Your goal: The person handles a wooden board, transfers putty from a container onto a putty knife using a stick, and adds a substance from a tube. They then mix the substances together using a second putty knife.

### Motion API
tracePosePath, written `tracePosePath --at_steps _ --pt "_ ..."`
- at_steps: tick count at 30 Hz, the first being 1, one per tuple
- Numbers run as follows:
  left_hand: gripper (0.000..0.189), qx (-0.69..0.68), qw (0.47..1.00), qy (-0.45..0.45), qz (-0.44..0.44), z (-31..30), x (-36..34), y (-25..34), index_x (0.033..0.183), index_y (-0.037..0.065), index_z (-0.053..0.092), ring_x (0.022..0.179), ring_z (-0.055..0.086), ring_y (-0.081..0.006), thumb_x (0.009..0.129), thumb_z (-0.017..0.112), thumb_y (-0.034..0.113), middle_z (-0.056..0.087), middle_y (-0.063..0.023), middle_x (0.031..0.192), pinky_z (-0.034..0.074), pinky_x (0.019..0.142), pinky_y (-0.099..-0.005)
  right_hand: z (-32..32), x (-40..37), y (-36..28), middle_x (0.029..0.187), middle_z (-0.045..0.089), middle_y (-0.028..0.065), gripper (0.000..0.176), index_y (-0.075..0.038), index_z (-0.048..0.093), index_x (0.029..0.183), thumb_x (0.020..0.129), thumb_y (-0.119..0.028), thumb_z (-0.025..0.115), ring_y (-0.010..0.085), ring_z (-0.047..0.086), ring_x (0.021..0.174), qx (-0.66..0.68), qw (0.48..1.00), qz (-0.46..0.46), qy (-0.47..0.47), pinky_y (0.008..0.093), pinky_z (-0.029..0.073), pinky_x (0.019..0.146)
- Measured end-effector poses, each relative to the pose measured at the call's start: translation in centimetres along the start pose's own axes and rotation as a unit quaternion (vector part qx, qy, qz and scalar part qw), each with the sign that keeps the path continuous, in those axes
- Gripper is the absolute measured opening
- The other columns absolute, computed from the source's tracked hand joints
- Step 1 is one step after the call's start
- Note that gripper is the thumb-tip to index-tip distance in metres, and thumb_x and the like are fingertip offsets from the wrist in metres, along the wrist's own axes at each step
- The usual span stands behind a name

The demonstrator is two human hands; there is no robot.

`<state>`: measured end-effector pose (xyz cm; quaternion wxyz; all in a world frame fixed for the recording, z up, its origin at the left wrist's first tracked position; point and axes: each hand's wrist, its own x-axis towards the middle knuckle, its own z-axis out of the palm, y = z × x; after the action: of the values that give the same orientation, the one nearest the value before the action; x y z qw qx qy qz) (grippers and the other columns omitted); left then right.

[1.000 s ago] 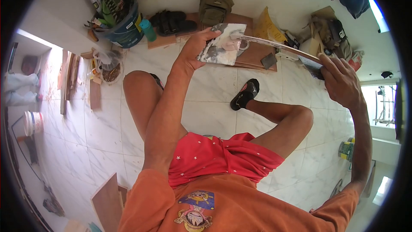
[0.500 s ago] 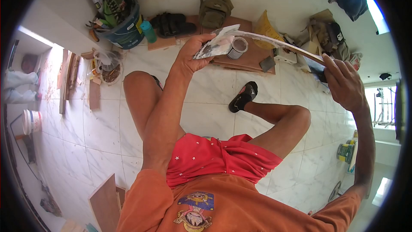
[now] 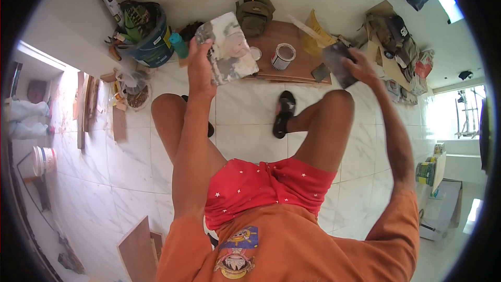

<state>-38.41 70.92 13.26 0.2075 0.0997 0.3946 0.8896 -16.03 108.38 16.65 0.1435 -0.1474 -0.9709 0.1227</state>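
Observation:
My left hand [image 3: 200, 68] grips a flat board [image 3: 224, 70] by its near left edge, its face tilted toward me. Smears of grey and white paste cover the board, with a pinkish mound [image 3: 236, 45] of paste near its middle. Out to the right, my right hand [image 3: 364, 68] is closed on a dark, flat rectangular scraper blade [image 3: 336, 65]. A pale narrow strip [image 3: 305, 26] shows, blurred, up and left of the blade. Between the hands, an open tin [image 3: 283, 56] stands on brown boards [image 3: 284, 31], with a small round lid [image 3: 255, 53] beside it.
A dark square plate [image 3: 320, 73] lies right of the tin. Along the wall are a tool bucket [image 3: 151, 47], a turquoise bottle [image 3: 178, 45], a green backpack [image 3: 254, 15], a yellow sack [image 3: 315, 36] and a box of bags [image 3: 389, 47]. Wood strips [image 3: 83, 104] lean at left.
The board has turned so its pasted face shows. My right hand has moved left and slightly up, with the blade now broadside to view. The long strip between my hands no longer spans them.

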Motion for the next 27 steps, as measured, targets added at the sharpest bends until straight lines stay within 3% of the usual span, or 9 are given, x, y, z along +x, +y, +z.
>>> tracePosePath --at_steps 3,6,9,11,12,15,22,26,27 --pt "0.052 0.067 0.997 0.018 0.042 0.4 -2.3 2.2 0.139 0.001 0.041 0.111 0.055 -0.0193 0.093 0.056 0.020 0.056 -0.0099 0.124 0.045 0.094 -0.0303 11.8 1.0 6.1 0.075 0.063 0.0107 0.039 0.004 0.062 0.106 0.085 -0.028 0.065 0.0240 0.062 0.076 0.167 0.962 0.201 -0.078 0.0371 0.049 0.073" --pt "0.057 0.096 0.987 0.108 0.067 -0.3 -4.7 3.2 0.143 -0.001 0.035 0.113 0.054 -0.0202 0.093 0.055 0.018 0.054 -0.0102 0.128 0.043 0.098 -0.0303 20.1 0.0 4.9 0.082 0.055 0.0028 0.040 0.003 0.062 0.106 0.086 -0.032 0.064 0.0144 0.049 0.067 0.373 0.880 0.294 -0.007 0.0291 0.046 0.069" --pt "0.052 0.128 0.978 0.148 0.072 -0.8 -7.2 4.5 0.140 0.001 0.039 0.115 0.055 -0.0205 0.092 0.053 0.016 0.055 -0.0100 0.127 0.044 0.098 -0.0321 25.5 0.0 3.5 0.085 0.056 0.0043 0.037 0.001 0.063 0.105 0.086 -0.032 0.065 0.0170 0.051 0.074 0.496 0.789 0.363 0.003 0.0325 0.046 0.073" --pt "0.050 0.143 0.977 0.138 0.077 -0.1 -9.1 5.7 0.139 0.003 0.041 0.114 0.055 -0.0200 0.092 0.053 0.015 0.056 -0.0090 0.125 0.045 0.097 -0.0322 35.7 -0.1 11.2 0.106 0.063 0.0120 0.039 0.001 0.061 0.117 0.094 -0.030 0.056 0.0234 0.058 0.098 0.252 0.959 0.089 0.094 0.0365 0.044 0.093" --pt "0.051 0.149 0.972 0.158 0.092 -0.1 -9.9 6.2 0.140 0.003 0.039 0.113 0.056 -0.0201 0.093 0.054 0.015 0.055 -0.0092 0.125 0.045 0.096 -0.0320 38.2 0.9 12.2 0.110 0.062 0.0120 0.042 0.002 0.060 0.120 0.096 -0.032 0.054 0.0229 0.058 0.102 0.285 0.951 0.104 0.062 0.0358 0.044 0.095" --pt "0.050 0.173 0.955 0.200 0.133 -1.4 -11.9 8.1 0.140 0.003 0.040 0.110 0.056 -0.0187 0.093 0.053 0.012 0.057 -0.0092 0.123 0.047 0.094 -0.0313 42.3 3.2 13.9 0.123 0.061 0.0121 0.050 0.004 0.055 0.129 0.101 -0.038 0.050 0.0211 0.058 0.112 0.517 0.805 0.279 -0.078 0.0339 0.042 0.103" --pt "0.040 0.161 0.915 0.304 0.213 -4.5 -15.9 9.1 0.133 0.004 0.046 0.106 0.058 -0.0152 0.095 0.054 0.013 0.060 -0.0066 0.118 0.048 0.091 -0.0294 38.8 4.5 13.8 0.127 0.058 0.0180 0.056 0.003 0.053 0.131 0.088 -0.031 0.064 0.0295 0.056 0.116 0.182 0.971 0.100 -0.121 0.0389 0.044 0.101" --pt "0.039 0.188 0.886 0.360 0.224 -4.9 -13.6 6.5 0.130 0.006 0.047 0.105 0.057 -0.0152 0.093 0.056 0.016 0.059 -0.0051 0.116 0.049 0.090 -0.0320 41.8 6.7 19.6 0.129 0.057 0.0213 0.062 0.003 0.053 0.132 0.081 -0.027 0.072 0.0343 0.055 0.118 0.000 0.987 -0.097 -0.125 0.0418 0.045 0.100" --pt "0.039 0.187 0.879 0.373 0.230 -5.6 -13.6 6.1 0.130 0.006 0.048 0.105 0.057 -0.0149 0.094 0.056 0.016 0.059 -0.0050 0.116 0.049 0.090 -0.0318 44.5 7.6 22.2 0.128 0.058 0.0212 0.056 0.003 0.054 0.131 0.087 -0.028 0.067 0.0331 0.056 0.117 0.010 0.985 -0.135 -0.102 0.0409 0.045 0.099"
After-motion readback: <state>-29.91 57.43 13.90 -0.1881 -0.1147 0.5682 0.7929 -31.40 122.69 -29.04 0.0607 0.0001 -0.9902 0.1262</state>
